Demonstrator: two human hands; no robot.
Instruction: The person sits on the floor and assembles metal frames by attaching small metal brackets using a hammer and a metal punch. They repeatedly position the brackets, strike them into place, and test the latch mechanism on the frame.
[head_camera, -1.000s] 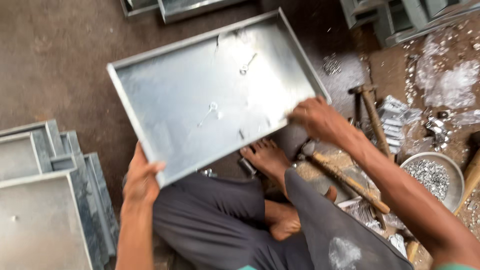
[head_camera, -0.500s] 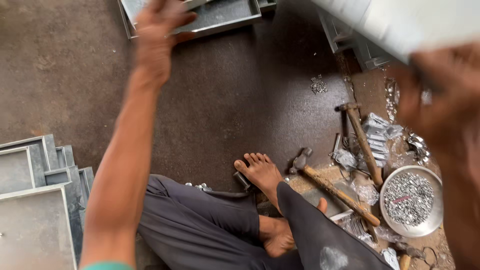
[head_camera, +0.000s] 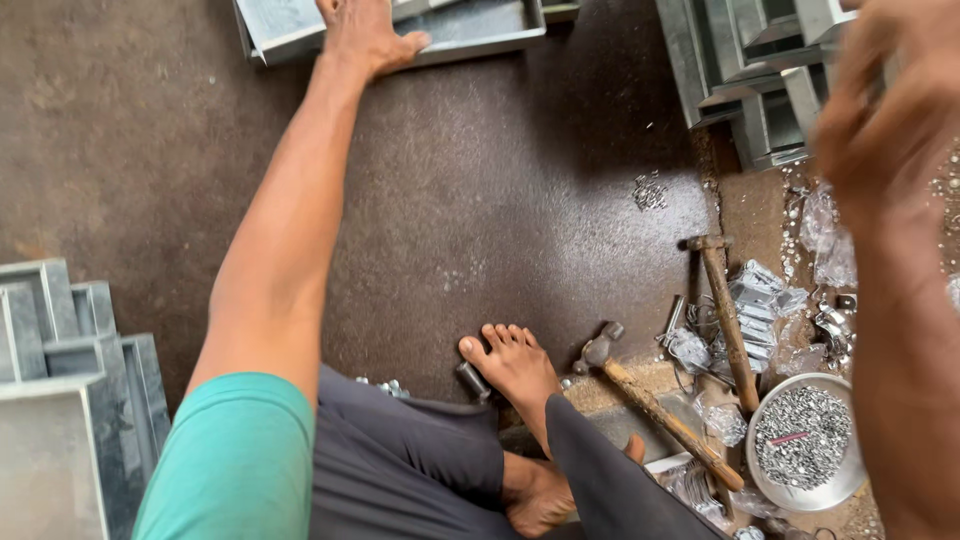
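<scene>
Left hand (head_camera: 365, 35): flat, fingers spread, pressing sheet-metal tray (head_camera: 480, 25) rim; best kept level. Right hand (head_camera: 885, 110): blurred, grasp indiscernible, beside tray stack (head_camera: 745, 70). Hammers (head_camera: 655, 405) below stack.

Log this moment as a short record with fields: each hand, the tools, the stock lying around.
left hand: stretched forward, palm resting on a shallow metal tray at the top of the view
right hand: raised, blurred, fingers spread, holding nothing visible
hammers: two with wooden handles, one upright, one slanted beside the bare foot
bowl of rivets: lower right
tray stacks: at left and top right
floor: dark, rough
</scene>
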